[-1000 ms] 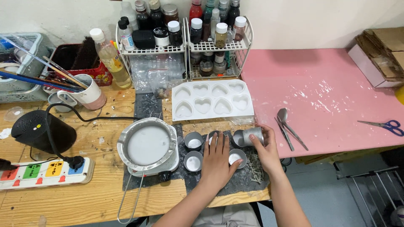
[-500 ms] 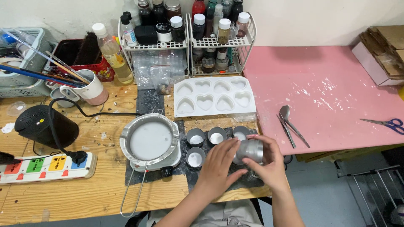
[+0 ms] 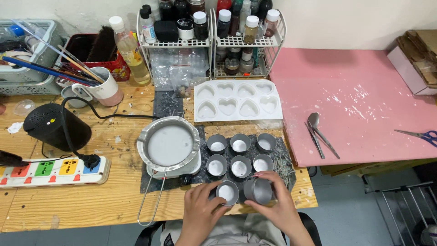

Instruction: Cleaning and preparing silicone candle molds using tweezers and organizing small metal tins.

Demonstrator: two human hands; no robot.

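A: How many of the small metal cups?

B: Eight. Six stand in two rows of three (image 3: 240, 154) on the dark mat (image 3: 286, 160), each with white wax in the bottom. Two more sit at the mat's near edge: the left hand (image 3: 200, 213) has its fingers curled round one cup (image 3: 227, 192), wax showing inside, and the right hand (image 3: 278, 207) is clamped round the other cup (image 3: 258, 190), just beside it.

A: And around them?

B: Left of the rows, one metal pan (image 3: 169, 145) of white wax on a small white hotplate, its wire handle reaching toward the table edge. Behind the rows, one white heart mould (image 3: 237, 100) with eight cavities. Two wire racks (image 3: 211, 42) of bottles stand at the wall. On the pink board (image 3: 364, 91) lie a spoon with a second utensil (image 3: 319, 135), well apart from the cups.

A: Anything hard to make out?

B: The scissors (image 3: 419, 134) are cut off at the right edge. The right hand's fingers cover the side of its cup, so I cannot tell what is in it. The upper bottles run out of frame.
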